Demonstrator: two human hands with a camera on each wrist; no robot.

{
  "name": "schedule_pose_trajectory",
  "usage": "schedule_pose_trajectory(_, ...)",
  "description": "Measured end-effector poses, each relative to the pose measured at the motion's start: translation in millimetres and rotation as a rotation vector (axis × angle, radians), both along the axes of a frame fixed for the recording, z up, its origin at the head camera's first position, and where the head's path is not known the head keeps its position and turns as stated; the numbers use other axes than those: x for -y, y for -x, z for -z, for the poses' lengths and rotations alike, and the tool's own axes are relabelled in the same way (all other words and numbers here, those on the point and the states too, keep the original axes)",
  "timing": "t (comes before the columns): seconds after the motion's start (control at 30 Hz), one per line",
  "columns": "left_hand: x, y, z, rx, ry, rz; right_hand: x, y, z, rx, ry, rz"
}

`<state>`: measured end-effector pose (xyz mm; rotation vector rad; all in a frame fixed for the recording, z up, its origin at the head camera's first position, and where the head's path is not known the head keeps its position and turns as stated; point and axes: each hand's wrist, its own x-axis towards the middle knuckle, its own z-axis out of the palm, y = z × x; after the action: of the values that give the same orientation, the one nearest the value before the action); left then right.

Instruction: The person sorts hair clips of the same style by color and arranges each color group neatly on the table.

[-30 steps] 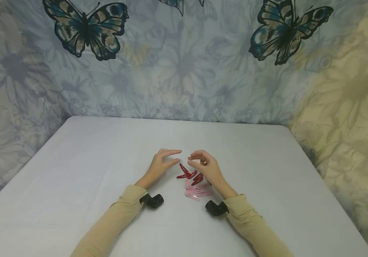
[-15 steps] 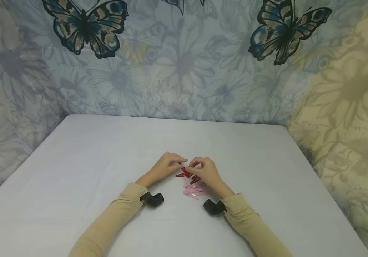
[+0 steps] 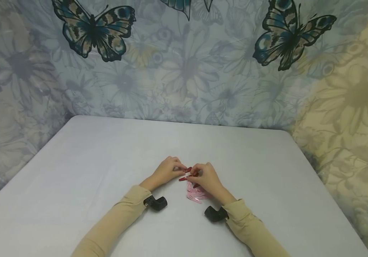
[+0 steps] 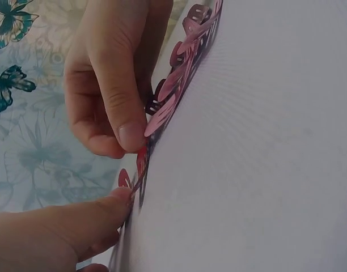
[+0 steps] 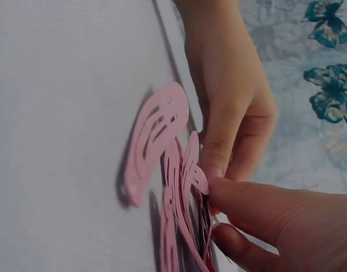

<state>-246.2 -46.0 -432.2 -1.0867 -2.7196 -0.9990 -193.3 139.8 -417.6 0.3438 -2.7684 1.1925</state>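
Note:
In the head view my left hand (image 3: 168,168) pinches the end of a red snap hair clip (image 3: 188,169) between thumb and fingers. Facing it, my right hand (image 3: 207,178) has its thumb and fingers bent down at the other red clips (image 3: 184,178); whether it grips one is hidden. Pink snap hair clips (image 3: 195,194) lie in a heap below the right hand. In the right wrist view several pink clips (image 5: 156,130) overlap close to the right thumb, with dark red ones partly hidden behind them.
The clips lie on a white table (image 3: 106,150). Behind the table hangs a floral cloth with butterflies (image 3: 95,34). A black wrist camera (image 3: 159,203) sits on the left cuff, and another wrist camera (image 3: 215,213) on the right.
Both hands have moved down onto the red clips. The left fingers, apart a second ago, have come together on a red clip. The right hand now covers several red clips.

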Motion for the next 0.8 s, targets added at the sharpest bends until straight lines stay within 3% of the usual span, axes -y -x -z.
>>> schedule_pose_trajectory(0.2, -4.1, -2.9, -1.2, -0.010, -0.023, 0.007, -0.5, -1.2, 0.2, 0.000, 0.028, -0.029)
schedule_pose_trajectory(0.47, -5.3, -5.6, -0.8, 0.073, -0.050, -0.049, -1.0, 0.4, -0.8, -0.020, 0.019, -0.066)
schedule_pose_trajectory(0.63, -3.5, -10.1, 1.5, 0.094, -0.051, -0.038, -0.4, -2.6, -0.2, 0.052, 0.046, -0.089)
schedule_pose_trajectory(0.8, -7.3, -6.6, 1.5, 0.123, -0.063, -0.032, -4.2, -1.2, 0.0, 0.037, 0.064, -0.124)
